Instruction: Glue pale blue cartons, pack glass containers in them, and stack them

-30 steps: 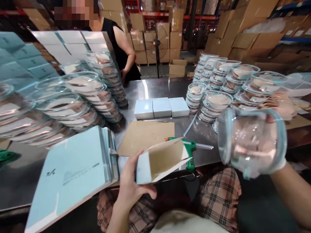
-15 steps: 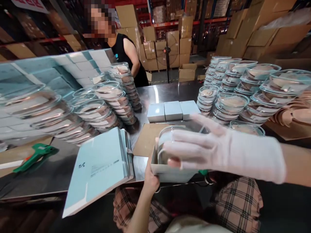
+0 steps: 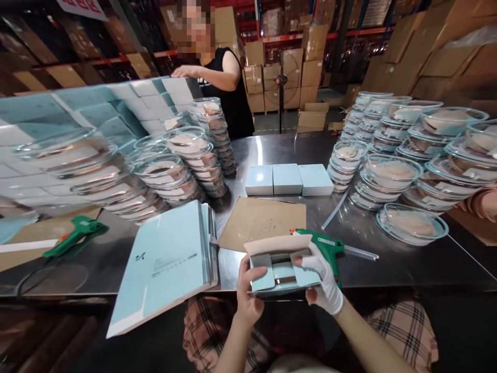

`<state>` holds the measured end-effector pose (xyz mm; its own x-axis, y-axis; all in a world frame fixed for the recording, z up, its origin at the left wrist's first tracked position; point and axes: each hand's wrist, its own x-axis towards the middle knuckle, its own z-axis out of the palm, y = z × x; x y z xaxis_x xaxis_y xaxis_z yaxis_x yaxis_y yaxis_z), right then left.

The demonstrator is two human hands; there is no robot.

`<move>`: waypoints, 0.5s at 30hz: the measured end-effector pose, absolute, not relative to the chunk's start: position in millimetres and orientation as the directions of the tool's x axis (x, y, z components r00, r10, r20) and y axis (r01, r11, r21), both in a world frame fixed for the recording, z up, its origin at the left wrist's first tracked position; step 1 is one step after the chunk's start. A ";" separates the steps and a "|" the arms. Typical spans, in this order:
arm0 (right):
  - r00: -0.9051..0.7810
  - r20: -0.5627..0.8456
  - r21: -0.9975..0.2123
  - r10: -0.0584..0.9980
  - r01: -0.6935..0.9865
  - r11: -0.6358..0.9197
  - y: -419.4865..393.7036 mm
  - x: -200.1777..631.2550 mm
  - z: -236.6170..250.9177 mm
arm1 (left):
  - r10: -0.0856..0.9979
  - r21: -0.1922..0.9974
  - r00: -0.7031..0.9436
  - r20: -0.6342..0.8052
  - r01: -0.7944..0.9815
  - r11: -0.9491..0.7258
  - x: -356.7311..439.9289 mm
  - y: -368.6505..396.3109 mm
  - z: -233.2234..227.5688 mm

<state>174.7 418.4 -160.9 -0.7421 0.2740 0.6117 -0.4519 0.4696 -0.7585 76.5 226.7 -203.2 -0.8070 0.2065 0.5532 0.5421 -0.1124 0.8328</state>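
Observation:
Between my hands is a light-blue cardboard box (image 3: 282, 263), its two side flaps folded in and its long top flap standing up at the far side. Through the gap between the flaps, part of a clear container (image 3: 284, 270) shows inside. My bare left hand (image 3: 250, 282) grips the left end, fingers on the left flap. My right hand (image 3: 324, 277), in a white glove with bare fingertips, grips the right end with fingers on the right flap. Just behind the right hand lies a green glue gun (image 3: 328, 251) with a clear glue stick at its back.
Flat blue box blanks (image 3: 166, 264) are stacked at left, near another green glue gun (image 3: 75, 235). Three closed boxes (image 3: 287, 180) stand behind a cardboard sheet (image 3: 264, 220). Stacked clear containers (image 3: 182, 160) flank both sides. A co-worker (image 3: 225, 83) stands across the table.
The gloved right hand has come down from the container at the box opening to the box's right end. The box's side flaps are now folded in. The co-worker's hand now rests over the stacked boxes.

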 end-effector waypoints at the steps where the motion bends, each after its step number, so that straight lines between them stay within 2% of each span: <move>1: -0.758 0.571 -0.796 0.314 -0.420 0.435 414.4 174.7 -152.9 | 0.206 0.837 -0.811 0.547 0.535 -0.117 76.9 227.3 -201.0; 4: -0.721 0.357 -0.934 0.594 -0.282 0.220 400.2 174.1 -133.4 | 0.127 0.850 -0.847 0.516 0.488 -0.200 83.8 234.2 -194.6; 6: -0.660 0.229 -0.960 0.715 -0.277 0.051 390.6 170.1 -126.4 | 0.050 0.826 -0.851 0.523 0.492 -0.275 89.1 238.4 -192.5; 8: -0.657 0.151 -0.953 0.738 -0.295 -0.068 385.0 164.4 -122.0 | 0.043 0.779 -0.796 0.604 0.578 -0.242 90.3 237.4 -192.6; 12: -0.766 0.033 -0.950 0.642 -0.224 -0.219 394.3 164.6 -116.5 | 0.211 0.564 -0.544 0.812 0.825 -0.043 77.0 221.2 -196.6; 14: -0.810 -0.012 -0.963 0.587 -0.149 -0.225 409.2 176.8 -117.8 | 0.274 0.501 -0.475 0.836 0.865 -0.027 68.9 215.0 -200.6; 15: -0.806 -0.029 -0.981 0.591 -0.091 -0.172 418.3 185.5 -119.8 | 0.289 0.489 -0.464 0.837 0.872 -0.018 66.4 214.2 -203.2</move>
<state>185.5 418.3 -119.8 -0.8062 0.5909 -0.0288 -0.0906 -0.1716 -0.9810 66.4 214.2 -203.2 -0.4640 0.2887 0.8375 0.8719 -0.0181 0.4893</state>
